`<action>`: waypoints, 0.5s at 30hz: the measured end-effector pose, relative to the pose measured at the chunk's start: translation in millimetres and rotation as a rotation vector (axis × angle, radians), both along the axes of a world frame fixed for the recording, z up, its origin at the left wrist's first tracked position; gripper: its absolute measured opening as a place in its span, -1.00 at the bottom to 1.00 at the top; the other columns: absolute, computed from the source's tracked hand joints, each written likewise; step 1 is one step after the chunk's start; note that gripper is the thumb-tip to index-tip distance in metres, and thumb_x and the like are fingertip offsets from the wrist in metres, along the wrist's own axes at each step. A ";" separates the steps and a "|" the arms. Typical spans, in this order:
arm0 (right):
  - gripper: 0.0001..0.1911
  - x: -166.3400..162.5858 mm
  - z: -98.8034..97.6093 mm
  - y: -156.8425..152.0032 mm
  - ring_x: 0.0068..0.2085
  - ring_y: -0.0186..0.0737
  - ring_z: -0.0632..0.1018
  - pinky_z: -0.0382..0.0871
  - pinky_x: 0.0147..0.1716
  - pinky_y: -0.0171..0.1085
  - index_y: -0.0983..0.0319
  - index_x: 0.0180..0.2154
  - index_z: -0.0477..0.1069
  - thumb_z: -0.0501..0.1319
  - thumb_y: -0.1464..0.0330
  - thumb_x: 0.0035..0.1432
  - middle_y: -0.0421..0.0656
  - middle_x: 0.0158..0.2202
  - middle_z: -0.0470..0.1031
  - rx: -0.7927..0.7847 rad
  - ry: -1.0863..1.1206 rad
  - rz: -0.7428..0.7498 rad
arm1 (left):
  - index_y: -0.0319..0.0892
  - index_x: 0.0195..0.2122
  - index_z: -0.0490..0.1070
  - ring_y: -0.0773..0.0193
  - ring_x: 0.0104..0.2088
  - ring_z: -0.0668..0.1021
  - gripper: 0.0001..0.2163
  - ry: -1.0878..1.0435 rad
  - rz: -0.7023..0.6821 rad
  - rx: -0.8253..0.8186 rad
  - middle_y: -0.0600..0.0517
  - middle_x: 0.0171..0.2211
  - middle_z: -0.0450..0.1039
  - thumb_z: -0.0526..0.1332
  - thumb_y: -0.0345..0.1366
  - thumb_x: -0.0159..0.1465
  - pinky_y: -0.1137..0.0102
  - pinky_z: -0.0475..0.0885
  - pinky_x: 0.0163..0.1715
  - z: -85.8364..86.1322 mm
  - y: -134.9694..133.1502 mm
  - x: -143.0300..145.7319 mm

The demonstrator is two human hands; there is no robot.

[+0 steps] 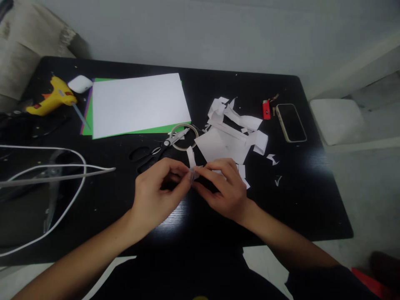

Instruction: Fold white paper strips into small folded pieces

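Over the middle of the black table (312, 200), my left hand (158, 193) and my right hand (223, 187) meet, both pinching a small white paper strip (191, 162). The strip sticks up from between the fingertips, which are pressed together around a folded bit of it. Just behind the hands lie black-handled scissors (156, 151) and a ring of clear tape (185, 136). A heap of white paper scraps (233, 133) lies behind my right hand.
A white sheet (137, 102) on green paper lies at the back. A yellow glue gun (51, 96) and a white case (80, 83) sit far left. A red lighter (266, 109) and phone (291, 122) sit at right. A white cable (62, 168) loops at left.
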State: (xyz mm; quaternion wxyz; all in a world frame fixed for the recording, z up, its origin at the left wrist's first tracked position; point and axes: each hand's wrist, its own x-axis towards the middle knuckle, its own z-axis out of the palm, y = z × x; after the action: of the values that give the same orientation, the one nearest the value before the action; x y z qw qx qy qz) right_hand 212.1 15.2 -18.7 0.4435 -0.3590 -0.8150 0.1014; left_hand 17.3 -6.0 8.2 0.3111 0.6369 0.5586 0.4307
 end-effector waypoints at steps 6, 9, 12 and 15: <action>-0.65 -0.3 -2.0 -0.6 -0.17 -0.08 0.62 0.55 -0.19 -0.07 0.17 0.11 0.52 0.39 0.45 0.30 -0.10 -0.21 0.59 -0.007 -0.011 -0.002 | -0.12 -0.21 0.55 0.35 -0.41 0.64 -0.96 0.070 -0.018 0.062 0.09 -0.32 0.62 0.37 -0.35 0.34 0.45 0.61 -0.37 -0.7 -1.4 0.6; -0.65 -0.2 -2.9 -1.2 -0.17 -0.07 0.62 0.54 -0.21 -0.07 0.21 0.10 0.52 0.39 0.48 0.30 -0.08 -0.21 0.60 0.003 -0.019 0.003 | -0.12 -0.22 0.54 0.36 -0.39 0.63 -0.96 0.091 -0.035 0.093 0.10 -0.33 0.60 0.36 -0.38 0.34 0.45 0.60 -0.36 -0.2 -2.3 0.7; -0.66 0.0 -3.0 -1.4 -0.16 -0.07 0.62 0.55 -0.18 -0.07 0.24 0.09 0.53 0.39 0.50 0.29 -0.06 -0.20 0.61 -0.003 -0.015 0.013 | -0.13 -0.22 0.54 0.36 -0.38 0.64 -0.96 0.098 -0.049 0.110 0.10 -0.33 0.60 0.36 -0.39 0.34 0.45 0.59 -0.35 0.0 -3.1 0.8; -0.68 0.1 -2.5 -1.2 -0.15 -0.07 0.63 0.56 -0.18 -0.06 0.23 0.08 0.54 0.38 0.49 0.31 -0.06 -0.19 0.61 -0.010 -0.014 0.013 | -0.13 -0.21 0.54 0.35 -0.38 0.64 -0.95 0.091 -0.057 0.111 0.10 -0.32 0.60 0.36 -0.40 0.34 0.45 0.59 -0.35 0.0 -3.2 1.0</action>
State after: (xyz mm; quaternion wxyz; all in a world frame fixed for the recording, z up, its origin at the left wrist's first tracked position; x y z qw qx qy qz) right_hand 212.2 14.0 -21.2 0.4353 -0.3567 -0.8198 0.1057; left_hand 18.3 -9.2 8.2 0.2618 0.6878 0.5289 0.4226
